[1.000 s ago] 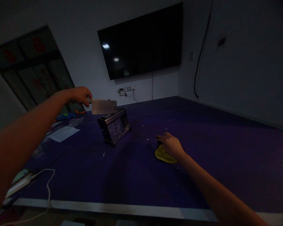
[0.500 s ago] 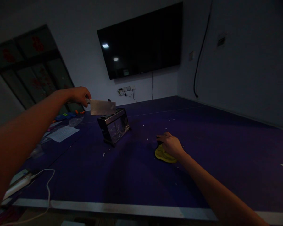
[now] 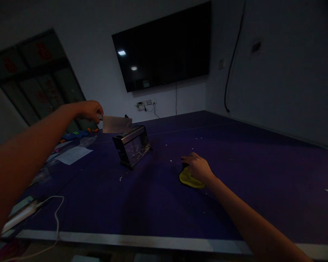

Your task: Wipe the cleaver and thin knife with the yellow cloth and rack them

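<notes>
My left hand (image 3: pixel 90 110) is closed around the handle of a cleaver (image 3: pixel 117 124), whose broad blade points right. The blade hangs level with the top of a knife block (image 3: pixel 133 147) with dark ends and a clear front panel; whether they touch I cannot tell. Something small and dark sticks up behind the blade. On the blue table, my right hand (image 3: pixel 198 167) is closed on a yellow cloth (image 3: pixel 190 179) with a dark edge or underside. Its fingertips are partly hidden by the dark light.
White paper sheets (image 3: pixel 74 155) and clear plastic lie on the left of the table (image 3: pixel 164 211). A white power strip (image 3: pixel 19 217) with a cable sits at the near left edge. Small white scraps dot the surface. A television (image 3: pixel 164 47) hangs on the far wall.
My left hand and the cleaver have shifted very slightly to the left. The right hand and the yellow cloth have stayed in place.
</notes>
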`<state>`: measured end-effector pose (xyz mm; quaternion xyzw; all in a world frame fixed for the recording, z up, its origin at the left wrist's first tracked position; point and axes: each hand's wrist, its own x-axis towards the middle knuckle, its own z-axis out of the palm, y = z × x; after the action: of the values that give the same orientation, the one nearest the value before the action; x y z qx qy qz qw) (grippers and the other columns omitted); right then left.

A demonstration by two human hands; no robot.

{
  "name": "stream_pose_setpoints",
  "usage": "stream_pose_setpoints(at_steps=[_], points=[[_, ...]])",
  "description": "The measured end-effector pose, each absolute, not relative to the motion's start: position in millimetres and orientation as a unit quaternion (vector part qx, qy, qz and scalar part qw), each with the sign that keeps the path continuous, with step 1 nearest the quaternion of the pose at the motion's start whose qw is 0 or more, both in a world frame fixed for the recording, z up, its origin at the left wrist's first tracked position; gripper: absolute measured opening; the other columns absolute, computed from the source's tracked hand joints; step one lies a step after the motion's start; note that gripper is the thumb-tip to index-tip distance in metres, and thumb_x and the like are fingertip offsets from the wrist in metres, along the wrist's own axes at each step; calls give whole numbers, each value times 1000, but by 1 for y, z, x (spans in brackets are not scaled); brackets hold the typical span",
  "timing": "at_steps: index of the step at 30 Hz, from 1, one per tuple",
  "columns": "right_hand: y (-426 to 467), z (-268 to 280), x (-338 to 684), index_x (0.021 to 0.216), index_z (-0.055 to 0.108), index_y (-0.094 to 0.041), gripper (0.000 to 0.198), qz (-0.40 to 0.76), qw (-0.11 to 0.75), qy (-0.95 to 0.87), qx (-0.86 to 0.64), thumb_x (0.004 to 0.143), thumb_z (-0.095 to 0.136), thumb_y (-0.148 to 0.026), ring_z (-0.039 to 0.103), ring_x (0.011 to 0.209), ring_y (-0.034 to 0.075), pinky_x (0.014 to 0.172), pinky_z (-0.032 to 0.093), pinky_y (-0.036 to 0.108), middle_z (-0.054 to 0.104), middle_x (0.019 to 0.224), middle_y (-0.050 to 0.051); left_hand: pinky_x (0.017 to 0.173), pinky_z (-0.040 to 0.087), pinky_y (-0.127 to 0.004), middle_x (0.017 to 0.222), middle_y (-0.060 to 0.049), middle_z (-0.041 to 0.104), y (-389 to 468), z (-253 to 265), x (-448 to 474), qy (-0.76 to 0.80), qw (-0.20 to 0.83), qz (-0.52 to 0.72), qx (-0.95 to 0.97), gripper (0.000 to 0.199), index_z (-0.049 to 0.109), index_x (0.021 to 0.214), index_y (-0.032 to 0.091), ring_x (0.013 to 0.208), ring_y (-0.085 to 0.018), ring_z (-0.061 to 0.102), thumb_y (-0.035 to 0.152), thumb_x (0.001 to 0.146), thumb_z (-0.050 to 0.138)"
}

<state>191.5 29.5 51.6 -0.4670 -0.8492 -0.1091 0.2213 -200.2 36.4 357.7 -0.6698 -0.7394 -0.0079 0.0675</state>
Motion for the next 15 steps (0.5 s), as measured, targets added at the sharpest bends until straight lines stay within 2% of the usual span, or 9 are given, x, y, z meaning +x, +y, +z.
stream_pose_setpoints(at_steps=[6,15], points=[[30,51,191,98,69,-23,46,-107,224,-848,-469,64,46,-4,52,94,21,76,46,29,61,117,-1,62,32,-13,44,11,49,32,357,-197,-772,17,-78,-630,18,63,74,8,48,-4,38,-7,64,59],[31,50,191,95,69,-23,44,-110,232,-847,-466,64,44,-5,53,93,21,74,46,29,61,116,-2,59,30,-13,44,12,49,29,361,-193,-769,13,-69,-635,19,61,73,7,48,-4,38,-9,64,56]])
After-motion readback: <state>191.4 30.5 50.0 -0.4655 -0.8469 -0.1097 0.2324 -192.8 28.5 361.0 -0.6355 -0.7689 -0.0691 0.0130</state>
